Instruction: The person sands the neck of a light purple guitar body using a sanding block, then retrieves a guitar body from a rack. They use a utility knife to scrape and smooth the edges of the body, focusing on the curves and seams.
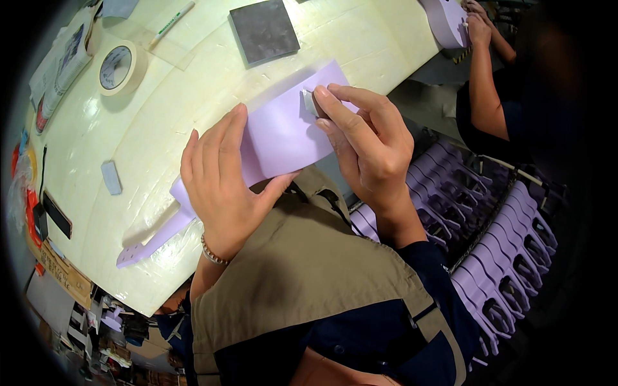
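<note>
A glossy lavender ukulele body point(283, 132) lies tilted between my hands above the near edge of the table, its neck point(161, 235) pointing to the lower left and ending in a head with small holes. My left hand point(225, 174) is closed round it near the neck end, fingers over the far side and thumb along the near edge. Pinched in my right hand point(370, 138) is a small dark block with a pale strip point(309, 102), pressed against the broad curved side. My right fingertips partly hide the block.
On the pale table point(193, 96) are a dark square pad point(265, 32), a tape roll point(140, 72), a pen point(171, 26) and a small grey block point(111, 178). Lavender parts hang on racks point(499, 257) at right. A co-worker's hands point(479, 27) hold another lavender piece point(445, 22).
</note>
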{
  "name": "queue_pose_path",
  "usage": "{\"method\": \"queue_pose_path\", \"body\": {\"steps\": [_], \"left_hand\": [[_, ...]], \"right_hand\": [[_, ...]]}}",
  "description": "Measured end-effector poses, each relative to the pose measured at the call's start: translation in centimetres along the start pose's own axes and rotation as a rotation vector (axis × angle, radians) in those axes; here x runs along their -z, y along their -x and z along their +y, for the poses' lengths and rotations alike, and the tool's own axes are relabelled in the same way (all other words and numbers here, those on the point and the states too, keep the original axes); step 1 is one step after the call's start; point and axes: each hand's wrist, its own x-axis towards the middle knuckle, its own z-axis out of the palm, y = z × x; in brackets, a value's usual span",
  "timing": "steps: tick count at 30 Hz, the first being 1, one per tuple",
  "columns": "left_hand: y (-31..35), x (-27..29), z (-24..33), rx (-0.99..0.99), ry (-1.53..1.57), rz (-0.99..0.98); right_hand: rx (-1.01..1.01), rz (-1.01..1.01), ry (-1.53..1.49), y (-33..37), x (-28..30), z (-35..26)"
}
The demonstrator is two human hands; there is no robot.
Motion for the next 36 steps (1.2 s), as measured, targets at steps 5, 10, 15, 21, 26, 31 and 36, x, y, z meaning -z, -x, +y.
{"method": "queue_pose_path", "body": {"steps": [5, 10, 15, 21, 26, 31, 36], "left_hand": [[0.1, 0.0, -0.1, -0.005, 0.017, -0.011], [0.2, 0.1, -0.1, -0.002, 0.024, -0.016], [0.3, 0.0, -0.1, -0.006, 0.031, -0.01], [0.1, 0.0, -0.2, -0.024, 0.028, 0.003], [0.1, 0.0, -0.1, -0.03, 0.03, 0.004], [0.1, 0.0, 0.1, -0.024, 0.014, 0.017], [0.1, 0.0, 0.1, -0.01, 0.034, 0.01]], "right_hand": [[-0.014, 0.001, -0.031, 0.1, -0.2, 0.0], [-0.029, -0.033, -0.021, -0.1, 0.1, -0.2], [-0.03, -0.1, -0.063, -0.2, 0.6, -0.2], [-0.032, -0.179, -0.033, -0.5, 1.4, -0.3], [0.039, -0.105, -0.04, -0.3, 0.9, 0.4], [-0.064, -0.123, -0.188, -0.3, 1.1, 0.4], [-0.108, -0.129, -0.19, -0.2, 1.2, 0.0]]}}
